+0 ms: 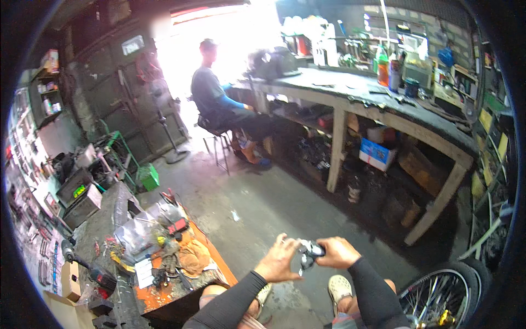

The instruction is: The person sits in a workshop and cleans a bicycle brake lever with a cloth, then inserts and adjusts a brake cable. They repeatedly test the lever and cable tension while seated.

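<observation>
In front of me, above the floor between my knees, I hold a small silver and black metal part [310, 252], shiny on top. Its exact kind is not clear. My right hand [339, 253] grips it from the right with thumb and fingertips. On the other side my left hand [278, 260] curves loosely about it, the fingers at its far side and the thumb nearer me. Dark sleeves cover both forearms. Close by on the left is a low orange-topped bench [211, 249] with a crumpled tan cloth [193, 255], gloves [170, 257] and small tools.
A bicycle wheel [438, 296] stands at my lower right. Along the back right runs a long workbench [342, 90] holding bottles and tools. Another person [211, 90] sits on a stool [221, 149] at its far end. A cordless drill [102, 278] lies at the lower left.
</observation>
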Demonstrator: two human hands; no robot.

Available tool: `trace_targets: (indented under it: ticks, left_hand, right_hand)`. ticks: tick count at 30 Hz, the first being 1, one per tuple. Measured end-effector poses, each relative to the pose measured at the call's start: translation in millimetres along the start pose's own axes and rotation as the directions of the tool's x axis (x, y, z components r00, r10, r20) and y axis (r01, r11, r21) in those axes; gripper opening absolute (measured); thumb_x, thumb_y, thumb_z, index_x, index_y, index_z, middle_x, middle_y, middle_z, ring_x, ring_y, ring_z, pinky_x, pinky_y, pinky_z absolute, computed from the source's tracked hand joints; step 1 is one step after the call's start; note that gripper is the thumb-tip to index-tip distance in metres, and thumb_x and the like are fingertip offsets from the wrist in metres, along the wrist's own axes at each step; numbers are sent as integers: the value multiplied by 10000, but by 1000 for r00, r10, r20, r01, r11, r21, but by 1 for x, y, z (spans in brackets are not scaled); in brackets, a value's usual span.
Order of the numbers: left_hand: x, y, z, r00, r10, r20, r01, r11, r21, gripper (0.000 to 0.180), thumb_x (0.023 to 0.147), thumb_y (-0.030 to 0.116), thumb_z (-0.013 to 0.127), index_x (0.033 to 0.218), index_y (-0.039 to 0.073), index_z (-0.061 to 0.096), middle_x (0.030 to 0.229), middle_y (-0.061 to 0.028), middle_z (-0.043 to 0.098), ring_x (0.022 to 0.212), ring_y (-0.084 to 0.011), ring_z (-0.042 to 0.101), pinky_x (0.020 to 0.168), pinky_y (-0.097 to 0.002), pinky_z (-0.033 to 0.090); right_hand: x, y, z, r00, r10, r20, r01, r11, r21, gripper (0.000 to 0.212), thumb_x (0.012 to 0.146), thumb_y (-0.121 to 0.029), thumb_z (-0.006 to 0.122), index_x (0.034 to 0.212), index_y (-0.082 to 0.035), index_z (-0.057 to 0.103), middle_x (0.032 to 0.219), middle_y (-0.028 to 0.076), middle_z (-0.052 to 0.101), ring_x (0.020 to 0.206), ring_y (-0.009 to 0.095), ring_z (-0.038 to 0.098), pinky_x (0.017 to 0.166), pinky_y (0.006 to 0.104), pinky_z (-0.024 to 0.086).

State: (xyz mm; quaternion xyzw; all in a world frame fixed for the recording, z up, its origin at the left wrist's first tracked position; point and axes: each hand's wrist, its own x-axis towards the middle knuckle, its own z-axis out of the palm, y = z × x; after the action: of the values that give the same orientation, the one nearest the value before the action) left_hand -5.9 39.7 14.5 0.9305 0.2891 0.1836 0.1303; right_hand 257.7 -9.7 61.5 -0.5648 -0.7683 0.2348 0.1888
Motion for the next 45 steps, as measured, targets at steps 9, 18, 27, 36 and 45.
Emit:
trace_targets:
  ticks: [9, 18, 27, 36, 45]
  left_hand:
    - [0, 11, -10, 993, -5, 115, 3, 1000, 15, 1302, 596, 459, 1039, 1609, -23, 378, 1555, -265, 476, 1550, -544, 294, 1297, -579, 329]
    - [-1, 4, -8, 989, -65, 136, 70, 997, -30, 1256, 637, 482, 1012, 1620, 6, 392, 1589, -265, 459, 1567, -490, 331, 1286, -551, 357]
    - [0, 8, -12, 982, -36, 186, 44, 998, -37, 1238, 662, 494, 996, 1633, 20, 391, 1587, -271, 461, 1564, -480, 344, 1282, -546, 357]
    - [-6, 7, -21, 978, -85, 192, 83, 996, 21, 1249, 672, 427, 1005, 1659, 43, 344, 1643, -266, 413, 1593, -472, 300, 1315, -527, 310]
    - [-11, -12, -8, 817, -575, 31, 400, 528, -749, 667, 865, 241, 935, 1406, 12, 619, 1237, -142, 741, 1102, -223, 736, 990, -386, 602]
  right_hand:
    - [4, 13, 7, 993, -26, 116, 13, 993, 113, 570, 741, -242, 791, 1250, 11, 747, 1030, 246, 786, 966, 389, 778, 890, 448, 594]
    - [10, 17, 8, 992, 47, 119, -62, 990, 128, 508, 740, -266, 788, 1184, -19, 783, 991, 225, 792, 936, 385, 777, 869, 456, 599]
    - [8, 16, 12, 985, 76, 152, -95, 988, 125, 546, 742, -276, 791, 1231, -33, 778, 983, 220, 794, 917, 366, 781, 870, 439, 598]
    - [6, 20, 11, 991, 55, 124, -70, 990, 119, 590, 764, -253, 787, 1313, -40, 746, 1102, 225, 794, 1029, 372, 770, 931, 426, 588]
    - [10, 12, 13, 974, 216, -67, -177, 913, 367, 636, 790, -307, 855, 1280, 56, 676, 1113, 234, 768, 1035, 342, 756, 946, 411, 575]
